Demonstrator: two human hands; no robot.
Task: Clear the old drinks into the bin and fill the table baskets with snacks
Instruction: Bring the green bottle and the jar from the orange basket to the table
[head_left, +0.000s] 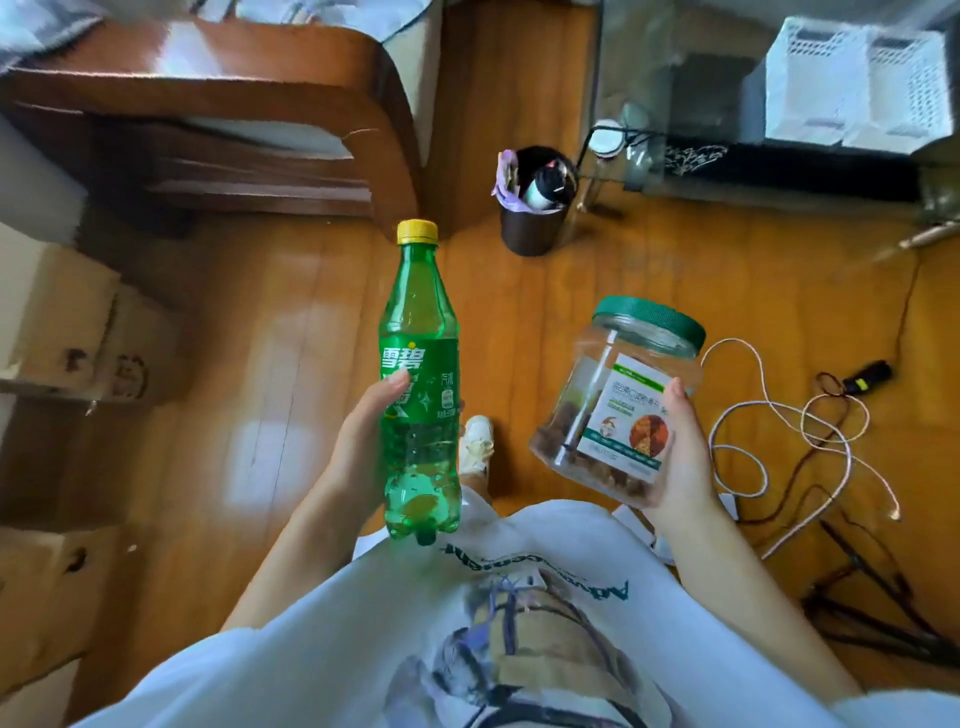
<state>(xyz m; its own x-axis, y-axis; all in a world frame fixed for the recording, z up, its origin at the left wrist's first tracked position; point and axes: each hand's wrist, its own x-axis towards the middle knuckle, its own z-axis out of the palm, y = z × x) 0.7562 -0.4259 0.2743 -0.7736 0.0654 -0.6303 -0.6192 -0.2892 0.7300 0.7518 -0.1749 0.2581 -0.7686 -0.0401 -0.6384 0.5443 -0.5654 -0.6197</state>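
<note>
My left hand (363, 431) grips a green soda bottle (421, 332) with a yellow cap, held upright over the wooden floor. My right hand (680, 452) holds a clear plastic jar (618, 395) with a green lid and brown snacks at its bottom, tilted a little. Ahead on the floor stands a dark round bin (530, 228) with a purple liner; a black-and-white bottle lies in it. At the top right, two white plastic baskets (857, 78) sit on a glass table (639, 67).
A wooden sofa frame (260, 104) fills the upper left. Cardboard boxes (57, 322) line the left edge. Loose cables (779, 415) and a black tripod (883, 613) lie on the floor at right. My white shoe (475, 441) shows between my hands.
</note>
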